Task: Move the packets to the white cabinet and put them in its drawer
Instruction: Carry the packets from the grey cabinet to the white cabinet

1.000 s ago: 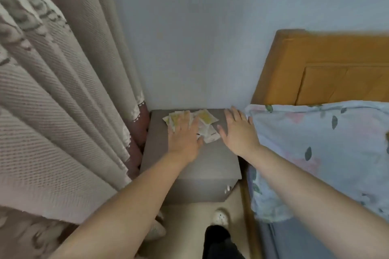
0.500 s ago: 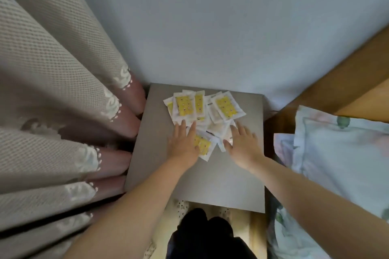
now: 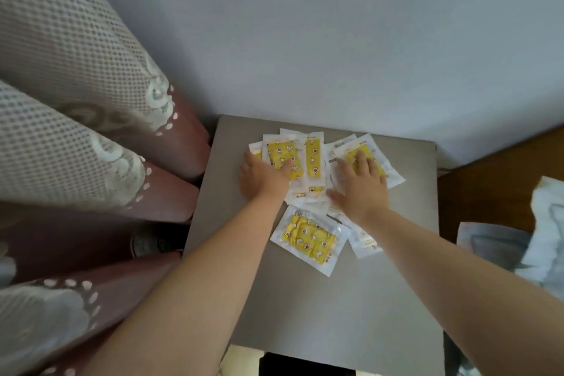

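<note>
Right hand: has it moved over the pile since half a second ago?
Yes. The right hand has slid toward the wall, from the pile's near edge onto the far right packet.

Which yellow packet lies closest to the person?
The tilted packet in front of the pile, fully uncovered; the left hand and right hand rest on that pile farther back.

I read no text on my feed. Small dark print on white plastic packets with yellow patterned inserts (image 3: pixel 309 239), too blurred to make out.
</note>
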`<state>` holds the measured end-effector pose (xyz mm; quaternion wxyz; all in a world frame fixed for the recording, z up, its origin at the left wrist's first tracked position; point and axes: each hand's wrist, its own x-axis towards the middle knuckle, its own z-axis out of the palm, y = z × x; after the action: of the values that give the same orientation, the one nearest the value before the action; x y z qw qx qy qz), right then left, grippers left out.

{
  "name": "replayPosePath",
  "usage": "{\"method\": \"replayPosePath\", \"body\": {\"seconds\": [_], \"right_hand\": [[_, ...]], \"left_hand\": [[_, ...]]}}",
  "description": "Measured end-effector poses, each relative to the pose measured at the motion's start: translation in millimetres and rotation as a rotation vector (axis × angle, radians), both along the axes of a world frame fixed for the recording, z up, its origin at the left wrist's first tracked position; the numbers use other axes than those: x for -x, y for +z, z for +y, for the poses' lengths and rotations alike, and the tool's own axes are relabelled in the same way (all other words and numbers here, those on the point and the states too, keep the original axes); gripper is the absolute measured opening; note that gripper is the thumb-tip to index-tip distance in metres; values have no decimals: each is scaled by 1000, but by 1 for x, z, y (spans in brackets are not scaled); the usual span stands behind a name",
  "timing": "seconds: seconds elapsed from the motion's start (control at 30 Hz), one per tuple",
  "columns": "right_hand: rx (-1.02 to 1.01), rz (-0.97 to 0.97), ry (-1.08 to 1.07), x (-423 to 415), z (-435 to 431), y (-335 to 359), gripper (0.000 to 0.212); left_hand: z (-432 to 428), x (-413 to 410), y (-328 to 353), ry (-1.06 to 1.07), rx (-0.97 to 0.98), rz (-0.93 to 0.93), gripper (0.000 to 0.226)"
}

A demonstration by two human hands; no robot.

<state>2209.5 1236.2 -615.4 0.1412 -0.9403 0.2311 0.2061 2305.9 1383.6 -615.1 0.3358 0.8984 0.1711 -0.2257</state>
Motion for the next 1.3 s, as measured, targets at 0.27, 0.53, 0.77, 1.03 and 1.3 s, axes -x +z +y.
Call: {"method": "replayPosePath", "body": {"seconds": [0.27,0.53,0.77,1.03,1.3], "right_hand": [[26,12,-7,-11,-4,7,63],[114,23,16,-10,7,19,46],[-135,-65,-258,-63,67,28,70],[-21,115,-389,-88,82,16,95],[44,181,-369,-83,83,16,95]], "left_hand": [[29,-18,-2,138,361,231,32],[89,16,-16,401,688,307,13],[91,28,-25,478,744,192,16],[93,26,-35,448,677,161,20],[94,26,-31,429,729,175,22]]}}
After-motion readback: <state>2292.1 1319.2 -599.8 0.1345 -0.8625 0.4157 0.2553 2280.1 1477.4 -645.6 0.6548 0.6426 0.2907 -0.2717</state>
